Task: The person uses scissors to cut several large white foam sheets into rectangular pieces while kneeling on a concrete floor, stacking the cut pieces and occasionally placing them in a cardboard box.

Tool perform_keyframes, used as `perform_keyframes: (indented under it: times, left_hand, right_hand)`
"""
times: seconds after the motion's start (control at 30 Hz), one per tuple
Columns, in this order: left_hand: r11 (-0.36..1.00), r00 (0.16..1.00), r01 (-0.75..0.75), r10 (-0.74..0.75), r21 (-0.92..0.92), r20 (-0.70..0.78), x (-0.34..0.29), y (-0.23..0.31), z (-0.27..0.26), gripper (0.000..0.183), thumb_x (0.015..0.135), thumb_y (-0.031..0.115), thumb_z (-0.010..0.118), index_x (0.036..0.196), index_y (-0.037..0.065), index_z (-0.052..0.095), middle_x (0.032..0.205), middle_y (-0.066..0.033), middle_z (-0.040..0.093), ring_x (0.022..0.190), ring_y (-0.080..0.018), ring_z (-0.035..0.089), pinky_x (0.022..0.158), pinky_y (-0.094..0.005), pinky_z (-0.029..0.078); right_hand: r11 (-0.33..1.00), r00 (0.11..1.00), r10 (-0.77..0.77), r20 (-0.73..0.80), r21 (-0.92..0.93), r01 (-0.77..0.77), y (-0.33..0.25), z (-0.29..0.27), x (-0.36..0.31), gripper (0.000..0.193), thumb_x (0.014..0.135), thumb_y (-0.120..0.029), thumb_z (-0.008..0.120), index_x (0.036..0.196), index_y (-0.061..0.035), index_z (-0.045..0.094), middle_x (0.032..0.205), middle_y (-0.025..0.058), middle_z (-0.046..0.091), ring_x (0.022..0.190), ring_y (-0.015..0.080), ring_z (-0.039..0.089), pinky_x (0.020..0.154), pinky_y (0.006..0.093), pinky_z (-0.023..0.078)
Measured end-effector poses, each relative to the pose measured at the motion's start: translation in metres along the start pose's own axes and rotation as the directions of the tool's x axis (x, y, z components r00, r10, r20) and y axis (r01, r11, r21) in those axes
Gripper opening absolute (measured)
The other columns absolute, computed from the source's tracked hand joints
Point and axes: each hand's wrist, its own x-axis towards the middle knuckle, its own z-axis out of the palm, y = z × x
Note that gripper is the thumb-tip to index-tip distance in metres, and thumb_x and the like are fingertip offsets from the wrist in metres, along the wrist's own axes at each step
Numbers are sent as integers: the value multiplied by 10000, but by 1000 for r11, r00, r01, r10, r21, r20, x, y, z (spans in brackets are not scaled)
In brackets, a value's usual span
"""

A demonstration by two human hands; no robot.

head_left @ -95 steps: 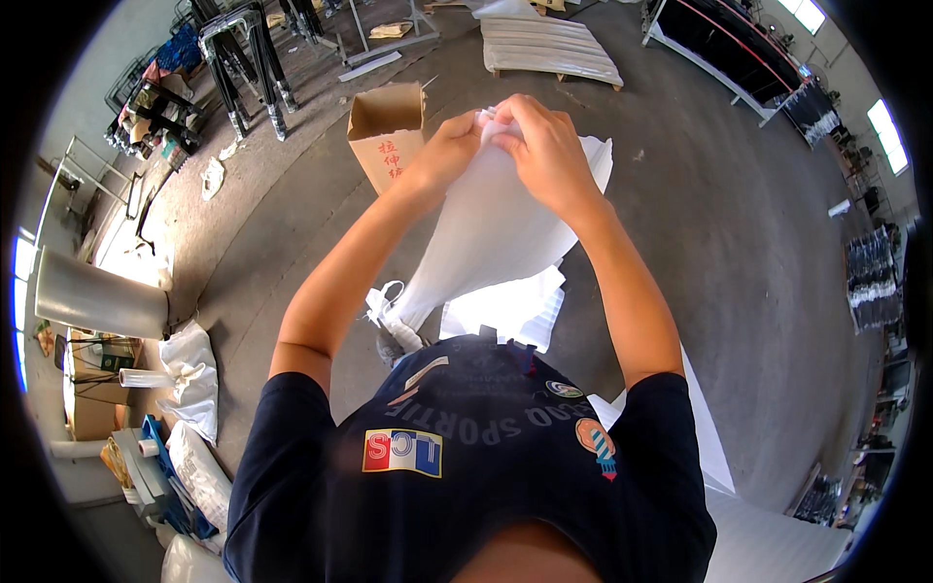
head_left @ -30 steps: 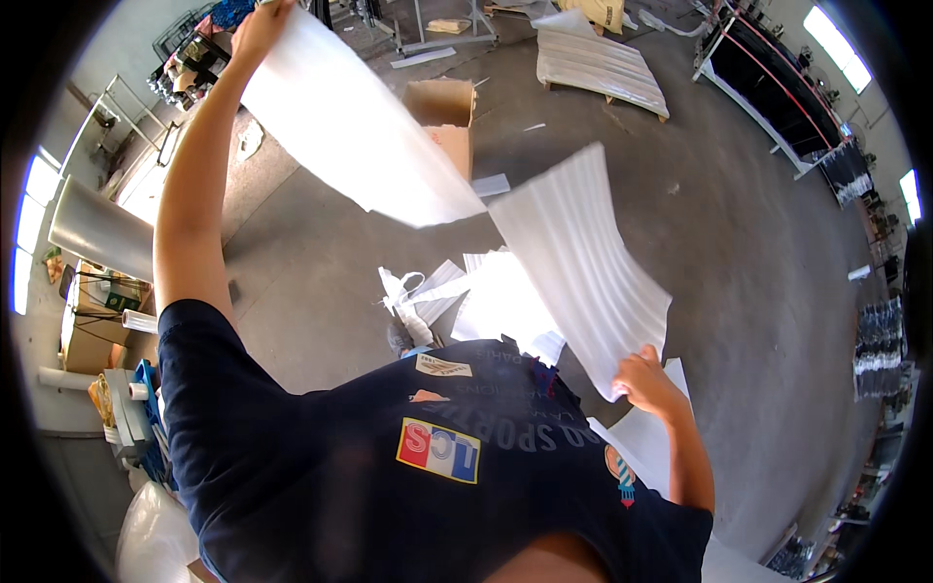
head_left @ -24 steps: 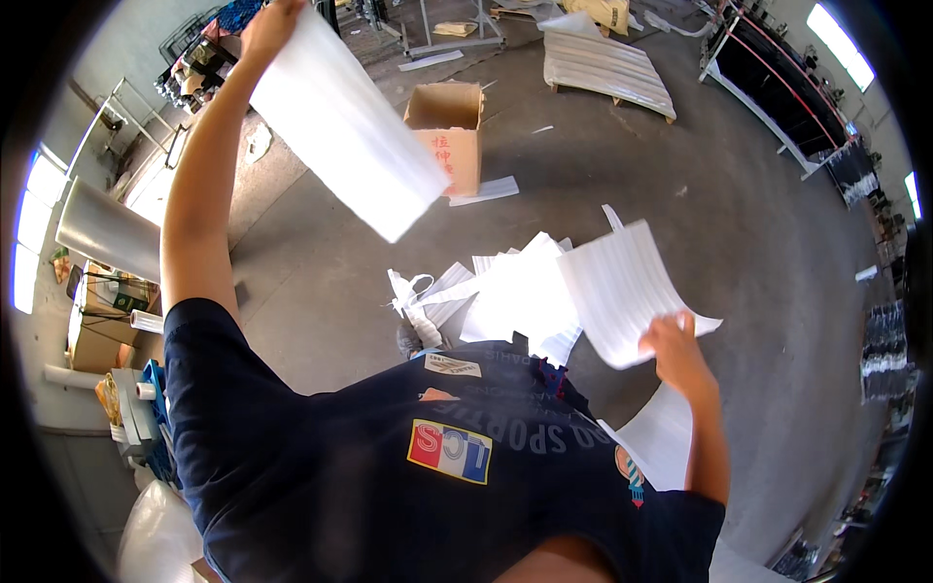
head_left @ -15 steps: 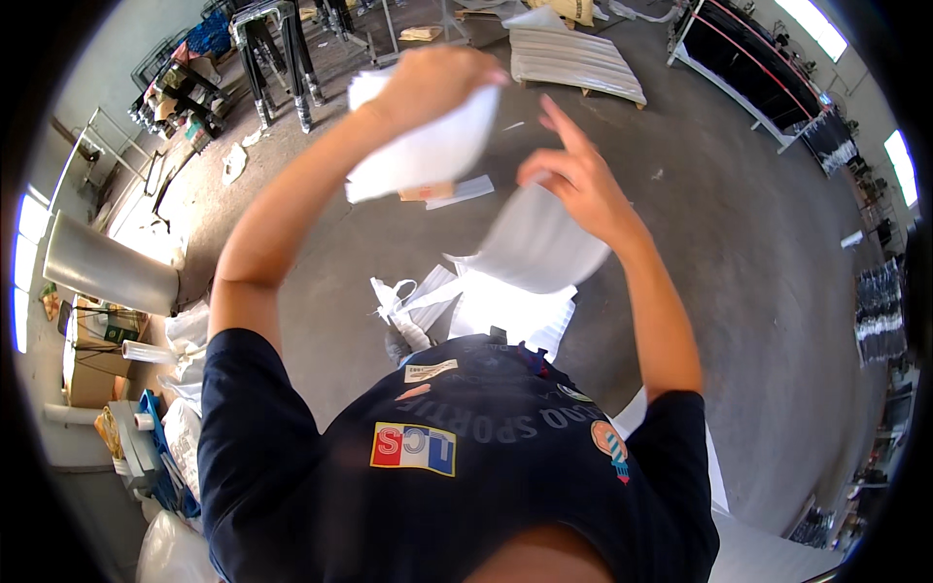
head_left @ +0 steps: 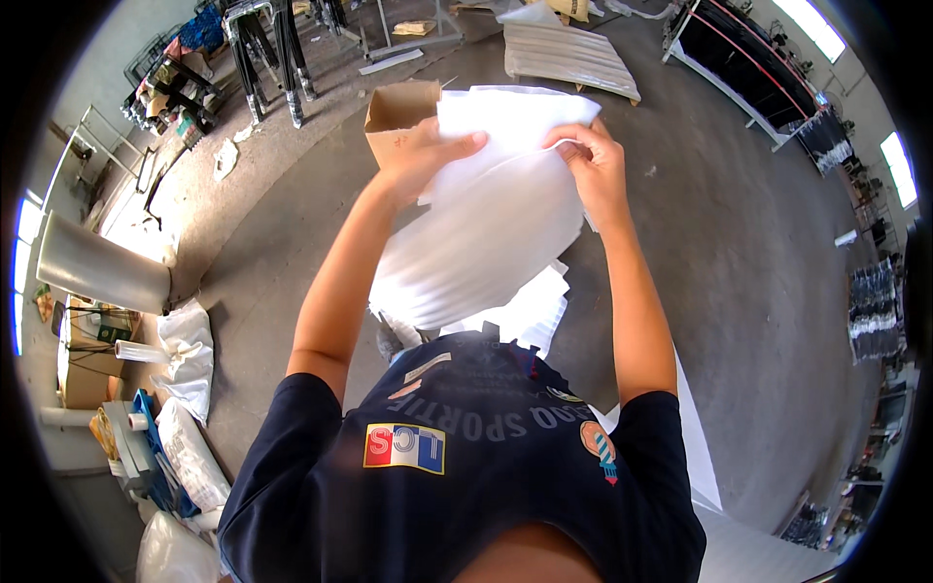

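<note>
A white foam sheet hangs in front of me, its faint ribs curving down toward my shirt. Its upper part is brighter and looks folded over or doubled by another sheet; I cannot tell which. At the left edge my left hand grips the sheet, thumb on top and fingers hidden behind. My right hand pinches the sheet's right edge between thumb and curled fingers. An open cardboard box shows just beyond my left hand; whether the hand touches it is unclear. More white foam lies below the sheet.
A foam-wrapped stack rests on the floor ahead. Black metal frames stand at the far left. A large roll, white bags and blue and grey items line the left side. A rack with black panels is far right.
My hands were apart with separate white sheets, blurred by motion. Now both hold the foam together, closer to each other. The cardboard box has come into view beside my left hand.
</note>
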Motion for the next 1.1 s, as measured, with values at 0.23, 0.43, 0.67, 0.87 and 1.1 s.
perform_keyframes:
  times: [0.23,0.43,0.67,0.87,1.1]
  left_hand:
    - [989,992,-126,127,71,-9,7,-10,35,385,812,166,587,1141,14,457,994,-89,576,898,-163,545,767,-282,439]
    - [996,993,-89,87,-26,-80,0,-5,57,322,895,216,449,1143,9,446,1002,-78,547,913,-138,510,795,-281,417]
    - [991,996,-77,73,-112,-43,-6,-27,50,391,877,285,502,1158,18,451,1019,-79,551,890,-157,535,782,-294,436]
    - [937,995,-66,38,-342,-89,-6,-20,30,360,854,257,545,1132,38,476,1024,-78,564,912,-159,552,786,-314,467]
    - [950,979,-57,-7,-306,-203,7,-18,10,339,871,275,514,1092,20,484,971,-75,579,849,-149,568,743,-300,482]
  right_hand:
    - [850,965,-181,189,-464,250,-3,4,8,74,758,-29,569,805,-79,596,1099,74,531,1058,264,466,990,510,205]
    - [829,969,-193,152,-502,244,0,22,9,147,762,-49,566,892,-64,498,987,52,568,937,251,515,932,469,278]
    - [868,962,-176,208,-428,251,5,33,8,191,763,-47,563,939,-71,493,954,62,564,926,256,524,953,487,253]
    - [924,986,28,166,-380,37,19,-17,20,469,708,-237,687,1060,-43,446,1022,129,554,981,279,527,813,361,418]
    - [905,962,234,142,-393,-162,13,-22,22,478,711,-242,690,1043,-20,428,975,138,565,820,253,565,732,340,442]
